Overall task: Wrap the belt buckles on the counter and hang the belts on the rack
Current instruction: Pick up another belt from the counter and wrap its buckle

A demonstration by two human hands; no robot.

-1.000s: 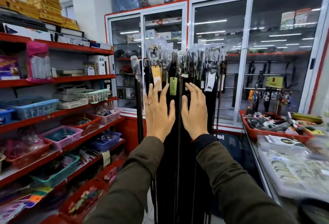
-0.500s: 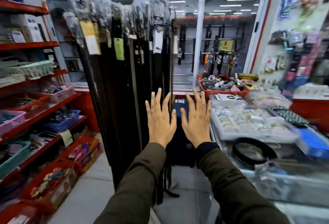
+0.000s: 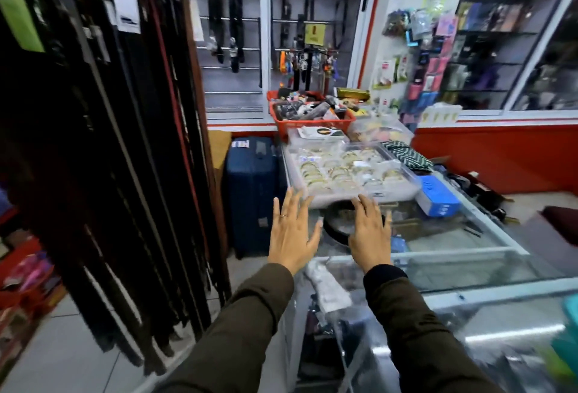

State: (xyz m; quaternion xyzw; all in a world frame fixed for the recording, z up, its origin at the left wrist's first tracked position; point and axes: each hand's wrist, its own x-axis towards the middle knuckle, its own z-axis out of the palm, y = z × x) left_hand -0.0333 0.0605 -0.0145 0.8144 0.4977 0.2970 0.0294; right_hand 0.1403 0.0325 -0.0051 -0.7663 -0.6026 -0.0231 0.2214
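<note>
Olive-brown jacket sleeves, dark inner cuff on right; ring, seemingly gold, on left hand.

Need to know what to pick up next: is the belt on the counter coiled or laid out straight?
Coiled. The belt shows as a dark loop on the glass counter, partly hidden behind the right hand. Blur hides its buckle.

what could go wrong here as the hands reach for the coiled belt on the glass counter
1. The clear tray of bangles sits just behind the coiled belt; the open right hand or left hand could knock it.
2. The counter is glass, so a dropped buckle might chip it.
3. The plastic wrap lies at the counter's near edge, where a sleeve could sweep it off.
</note>
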